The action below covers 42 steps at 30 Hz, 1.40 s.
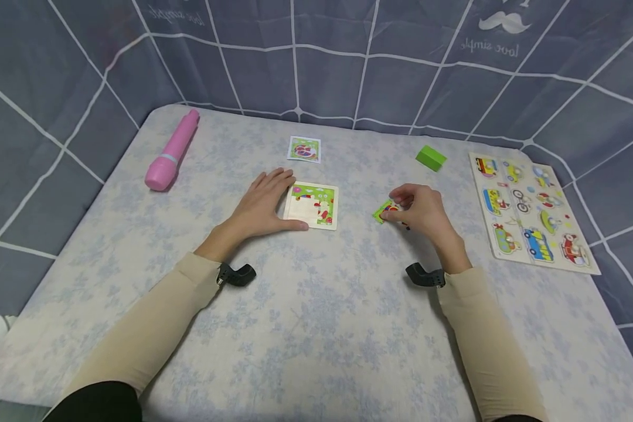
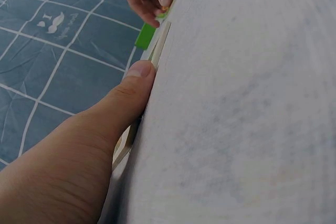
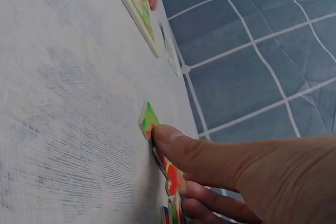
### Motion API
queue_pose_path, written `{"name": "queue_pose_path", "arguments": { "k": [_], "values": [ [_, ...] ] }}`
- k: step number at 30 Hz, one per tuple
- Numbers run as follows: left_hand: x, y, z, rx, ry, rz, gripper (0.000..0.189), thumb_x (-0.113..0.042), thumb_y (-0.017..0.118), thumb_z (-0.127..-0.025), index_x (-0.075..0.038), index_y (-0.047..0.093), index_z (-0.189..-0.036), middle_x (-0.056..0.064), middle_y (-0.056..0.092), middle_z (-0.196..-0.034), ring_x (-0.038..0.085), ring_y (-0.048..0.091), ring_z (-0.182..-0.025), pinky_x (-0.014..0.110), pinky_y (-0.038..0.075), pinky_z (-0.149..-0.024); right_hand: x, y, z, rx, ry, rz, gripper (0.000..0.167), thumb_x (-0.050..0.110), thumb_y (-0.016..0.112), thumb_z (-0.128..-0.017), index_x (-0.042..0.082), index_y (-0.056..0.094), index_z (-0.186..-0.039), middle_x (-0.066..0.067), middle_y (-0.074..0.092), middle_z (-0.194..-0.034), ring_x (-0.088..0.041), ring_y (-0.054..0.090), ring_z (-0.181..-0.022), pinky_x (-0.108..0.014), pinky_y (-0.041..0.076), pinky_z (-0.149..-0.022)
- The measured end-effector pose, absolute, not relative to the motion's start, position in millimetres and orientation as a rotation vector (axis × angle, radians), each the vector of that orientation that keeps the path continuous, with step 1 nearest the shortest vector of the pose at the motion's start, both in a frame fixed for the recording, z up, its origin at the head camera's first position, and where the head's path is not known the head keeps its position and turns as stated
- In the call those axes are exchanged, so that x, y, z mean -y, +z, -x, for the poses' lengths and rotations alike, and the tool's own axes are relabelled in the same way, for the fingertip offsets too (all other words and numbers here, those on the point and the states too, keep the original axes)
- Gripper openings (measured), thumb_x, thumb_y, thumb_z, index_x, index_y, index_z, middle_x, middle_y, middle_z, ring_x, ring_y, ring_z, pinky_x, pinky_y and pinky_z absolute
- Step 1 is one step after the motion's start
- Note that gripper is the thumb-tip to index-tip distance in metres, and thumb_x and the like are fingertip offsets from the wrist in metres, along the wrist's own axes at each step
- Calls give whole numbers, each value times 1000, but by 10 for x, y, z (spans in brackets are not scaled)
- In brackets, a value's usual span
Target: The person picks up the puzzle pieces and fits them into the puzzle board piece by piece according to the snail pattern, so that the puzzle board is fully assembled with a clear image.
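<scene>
Hands are kept apart: the left hand [image 1: 261,202] is laid flat, steadying the puzzle tray [image 1: 313,206]; puzzle pieces [image 1: 386,211] are pinched by the right hand [image 1: 421,210] on the worktop [image 1: 316,328].

On the table [image 1: 316,328] lie 1 pink cylinder [image 1: 171,152], 1 green block [image 1: 431,157], 1 small square puzzle tray [image 1: 312,205], 1 small picture card [image 1: 303,149] and 1 large vehicle peg board [image 1: 530,211]. At least 3 loose puzzle pieces [image 3: 169,174] sit together. 2 hands are in view: left hand [image 1: 261,203], right hand [image 1: 421,211].
</scene>
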<state>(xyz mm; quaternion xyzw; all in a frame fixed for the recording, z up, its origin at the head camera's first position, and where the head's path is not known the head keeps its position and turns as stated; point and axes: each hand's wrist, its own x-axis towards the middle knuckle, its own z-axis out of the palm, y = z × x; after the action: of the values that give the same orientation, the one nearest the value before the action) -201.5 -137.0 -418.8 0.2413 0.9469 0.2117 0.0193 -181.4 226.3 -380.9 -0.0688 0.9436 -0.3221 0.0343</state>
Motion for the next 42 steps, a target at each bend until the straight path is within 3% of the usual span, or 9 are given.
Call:
{"name": "queue_pose_path", "arguments": {
  "k": [6, 13, 24, 31, 35, 42],
  "values": [
    [1379, -4182, 2003, -2937, 672, -745, 120, -72, 81, -76, -6, 35, -164, 10, 27, -174, 28, 14, -165, 48, 2, -136, -2212, -3829, 1818, -2903, -995, 196, 39, 13, 87, -88, -1, 72, -122, -20, 72, -109, -33, 65, -98, -33, 52, -73],
    [1397, -4148, 2001, -2946, 672, -747, 119, -71, 82, -77, -6, 35, -164, 11, 28, -174, 28, 15, -164, 49, 3, -136, -2235, -3859, 1855, -2861, -1091, 256, 41, 9, 85, -89, -2, 65, -122, -21, 69, -112, -32, 64, -98, -29, 50, -79],
    [1449, -4135, 2003, -2941, 673, -746, 118, -71, 82, -76, -6, 37, -163, 11, 29, -174, 28, 15, -164, 48, 3, -136, -2157, -3939, 1864, -2962, -1088, 360, 21, 7, 80, -93, 2, 77, -113, -21, 78, -105, -36, 74, -93, -36, 58, -73],
    [1449, -4140, 2010, -2937, 677, -756, 117, -71, 83, -76, -6, 38, -162, 11, 30, -173, 29, 16, -164, 49, 4, -136, -2157, -3930, 1848, -2998, -1164, 257, 31, 14, 76, -98, 2, 75, -127, -23, 77, -112, -38, 74, -101, -36, 59, -75],
    [1435, -4140, 2010, -2936, 675, -754, 117, -71, 82, -76, -6, 37, -163, 11, 29, -173, 29, 16, -164, 49, 4, -136, -2129, -3924, 1858, -2971, -1167, 271, 31, 15, 69, -104, 1, 73, -131, -22, 78, -111, -36, 75, -102, -28, 56, -70],
    [1396, -4144, 1986, -2928, 690, -751, 117, -70, 83, -76, -6, 37, -163, 12, 29, -173, 30, 15, -164, 49, 3, -136, -2010, -3917, 1832, -2890, -1263, 302, 29, 15, 57, -110, 0, 72, -130, -20, 77, -101, -29, 73, -85, -16, 53, -63]
  ]
}}
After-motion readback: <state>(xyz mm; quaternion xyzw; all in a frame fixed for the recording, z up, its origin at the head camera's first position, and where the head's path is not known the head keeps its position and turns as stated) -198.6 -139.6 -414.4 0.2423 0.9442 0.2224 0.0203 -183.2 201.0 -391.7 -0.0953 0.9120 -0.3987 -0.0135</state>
